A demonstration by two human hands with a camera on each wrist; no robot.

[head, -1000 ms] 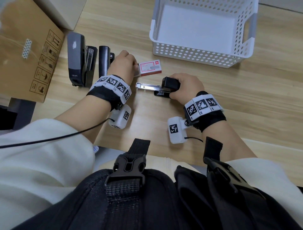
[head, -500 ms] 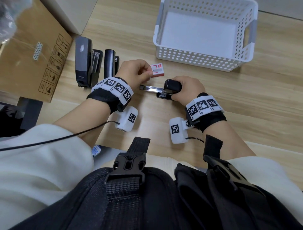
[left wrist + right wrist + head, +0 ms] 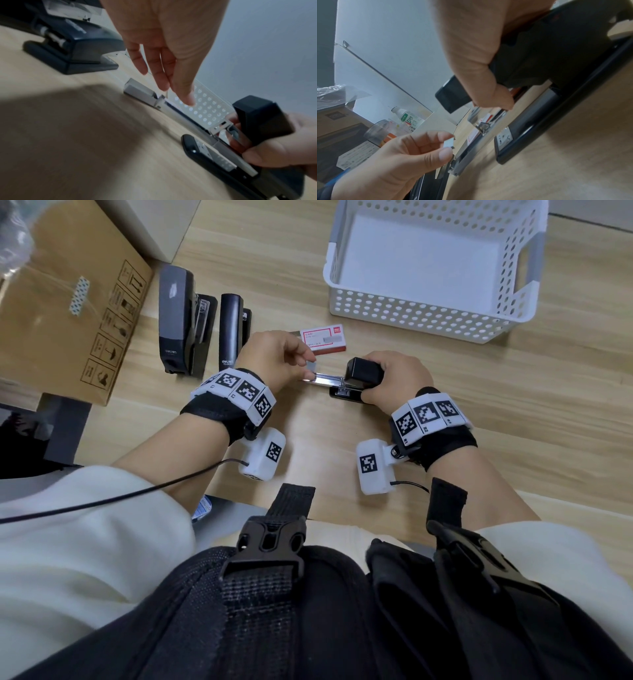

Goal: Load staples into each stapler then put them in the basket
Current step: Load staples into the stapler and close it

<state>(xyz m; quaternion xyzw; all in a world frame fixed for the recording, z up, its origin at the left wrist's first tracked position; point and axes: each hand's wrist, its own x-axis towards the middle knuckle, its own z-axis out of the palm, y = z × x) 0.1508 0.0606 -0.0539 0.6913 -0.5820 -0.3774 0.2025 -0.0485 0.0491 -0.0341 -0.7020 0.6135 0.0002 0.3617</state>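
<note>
A small black stapler (image 3: 363, 373) lies on the wooden table with its lid raised and its metal magazine (image 3: 323, 378) stretched out to the left. My right hand (image 3: 380, 386) grips the lid and rear of it. My left hand (image 3: 310, 368) pinches a short strip of staples (image 3: 449, 143) between thumb and forefinger, just above the magazine's left end. The red and white staple box (image 3: 323, 338) lies right behind, its tray (image 3: 139, 90) pulled out. Two more black staplers (image 3: 181, 320) (image 3: 233, 332) lie side by side at the left. The white perforated basket (image 3: 428, 318) stands at the back right with nothing in it.
A cardboard box (image 3: 68, 302) fills the left edge of the table. Beyond it in the right wrist view stand a plastic bottle (image 3: 407, 119) and a clear jar (image 3: 380, 129). Bare wood lies right of the stapler and in front of the basket.
My left hand left the staple box and came right and nearer, bringing a staple strip over the open magazine. My right hand kept its grip on the stapler.
</note>
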